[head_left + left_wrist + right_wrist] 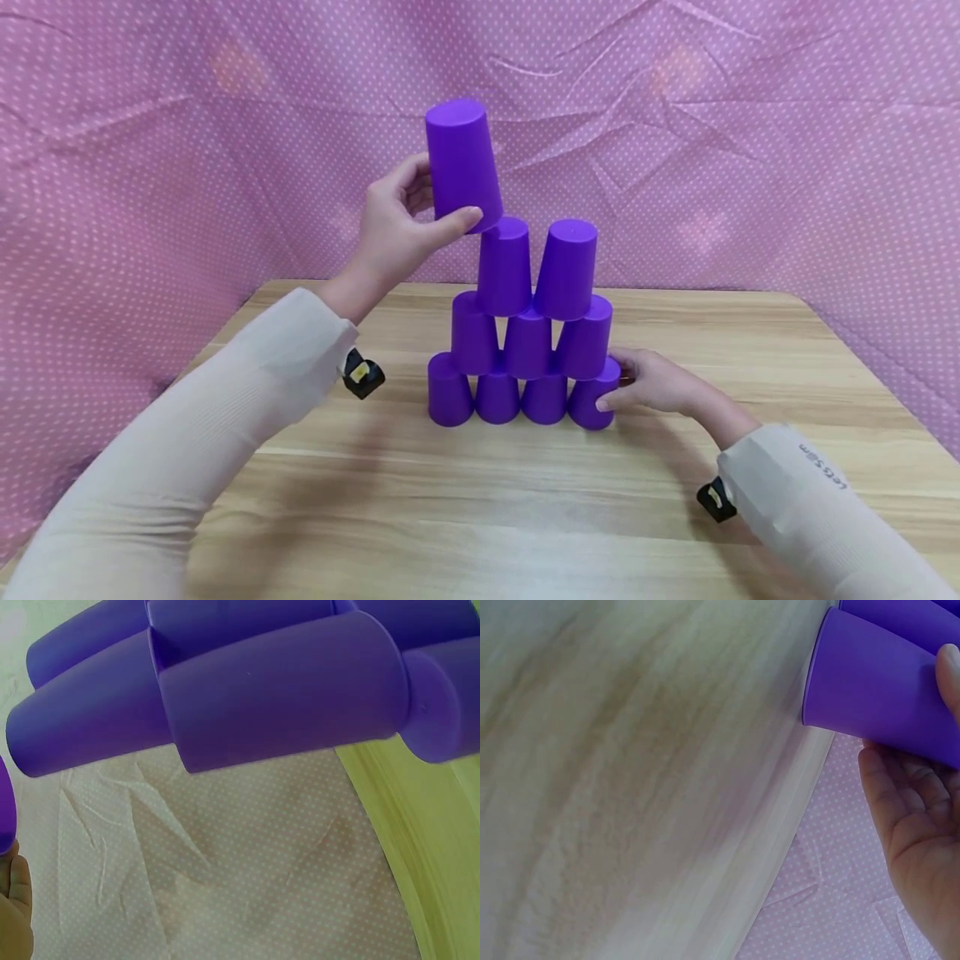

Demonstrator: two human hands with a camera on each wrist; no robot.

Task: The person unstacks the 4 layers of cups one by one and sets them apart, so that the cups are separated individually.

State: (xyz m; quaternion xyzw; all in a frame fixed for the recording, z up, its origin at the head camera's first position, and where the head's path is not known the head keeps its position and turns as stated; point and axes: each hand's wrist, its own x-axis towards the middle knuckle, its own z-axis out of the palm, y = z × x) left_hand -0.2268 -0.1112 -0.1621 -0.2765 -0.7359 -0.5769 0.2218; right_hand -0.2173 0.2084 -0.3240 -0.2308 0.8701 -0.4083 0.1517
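Observation:
My left hand [399,218] holds an upside-down purple cup [459,158] near its rim, thumb in front and fingers behind. That cup leans slightly, its lower edge right by the top of the left cup [505,271] in the two-cup row. Beside that one stands another upturned cup [567,271]. Below them is a row of three cups [527,346], and under it a bottom row of several. Low on the right, my right hand [656,382] grips the end cup [591,404] of the bottom row, thumb in front. The right wrist view shows fingers [889,795] along that cup's side.
The stack stands on a light wood-grain table [525,508]. Pink polka-dot cloth [675,150] hangs behind it and at both sides. A small black device [363,374] sits at my left wrist and a similar device [717,499] at my right.

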